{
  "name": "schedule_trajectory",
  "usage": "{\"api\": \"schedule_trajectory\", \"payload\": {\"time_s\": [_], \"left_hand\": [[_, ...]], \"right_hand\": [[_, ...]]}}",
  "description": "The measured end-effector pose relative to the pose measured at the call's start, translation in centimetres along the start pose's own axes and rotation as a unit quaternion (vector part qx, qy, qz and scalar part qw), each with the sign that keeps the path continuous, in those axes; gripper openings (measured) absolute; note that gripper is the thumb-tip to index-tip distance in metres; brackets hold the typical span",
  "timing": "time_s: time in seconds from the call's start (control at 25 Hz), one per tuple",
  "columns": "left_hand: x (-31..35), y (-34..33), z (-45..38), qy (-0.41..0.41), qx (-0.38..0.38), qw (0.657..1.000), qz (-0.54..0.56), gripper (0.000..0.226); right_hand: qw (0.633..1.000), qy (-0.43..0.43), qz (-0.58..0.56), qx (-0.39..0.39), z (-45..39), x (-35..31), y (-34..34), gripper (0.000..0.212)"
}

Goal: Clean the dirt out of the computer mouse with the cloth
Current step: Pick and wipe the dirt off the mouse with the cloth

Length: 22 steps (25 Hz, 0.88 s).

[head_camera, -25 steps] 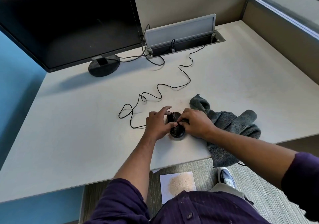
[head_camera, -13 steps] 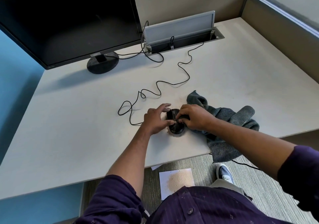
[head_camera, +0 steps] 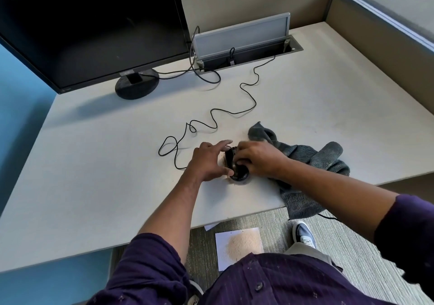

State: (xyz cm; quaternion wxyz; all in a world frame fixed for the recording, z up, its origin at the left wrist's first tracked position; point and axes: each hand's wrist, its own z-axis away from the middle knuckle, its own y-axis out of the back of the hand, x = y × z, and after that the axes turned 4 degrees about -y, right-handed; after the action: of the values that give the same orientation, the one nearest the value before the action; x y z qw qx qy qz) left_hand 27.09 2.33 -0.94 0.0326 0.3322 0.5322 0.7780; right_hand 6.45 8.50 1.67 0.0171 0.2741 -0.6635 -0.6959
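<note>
dirt is the thing to watch here: a faint sandy scatter sits on the desk right round the wired mouse, which lies near the front edge between both hands. the left hand has its fingers spread, thumb and fingertips pressing the mouse's near left side to steady it. the right hand is curled over the mouse's right side, fingers bent in on it. the grey cloth lies bunched under and behind that wrist, one end hanging off the desk; i cannot tell whether any of it is pinched in the fingers.

to do this well, i'd say keep the left hand bracing, pull a fold of cloth over a fingertip, and work the seams, sweeping grit away from the cable.

most of the mouse is covered by the hands, so which way up it lies is unclear.
</note>
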Motion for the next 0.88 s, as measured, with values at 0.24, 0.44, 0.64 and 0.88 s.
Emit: {"api": "schedule_trajectory", "payload": {"time_s": [0.24,0.44,0.64,0.88], "left_hand": [[0.1,-0.2,0.1,-0.001,0.004,1.000,-0.003,0.102],[0.3,0.0,0.2,0.000,0.000,1.000,-0.012,0.103],[0.7,0.2,0.2,-0.010,0.003,1.000,-0.019,0.102],[1.0,0.4,0.1,-0.009,-0.002,0.999,-0.032,0.101]], "right_hand": [[0.997,0.065,0.034,-0.019,0.8,-1.3,-0.9,0.017],[0.999,0.008,0.028,0.029,0.0,-0.2,-0.4,0.022],[0.988,0.153,-0.015,-0.002,2.7,-0.1,-2.0,0.021],[0.991,0.000,-0.076,0.112,2.6,0.7,-2.2,0.020]]}}
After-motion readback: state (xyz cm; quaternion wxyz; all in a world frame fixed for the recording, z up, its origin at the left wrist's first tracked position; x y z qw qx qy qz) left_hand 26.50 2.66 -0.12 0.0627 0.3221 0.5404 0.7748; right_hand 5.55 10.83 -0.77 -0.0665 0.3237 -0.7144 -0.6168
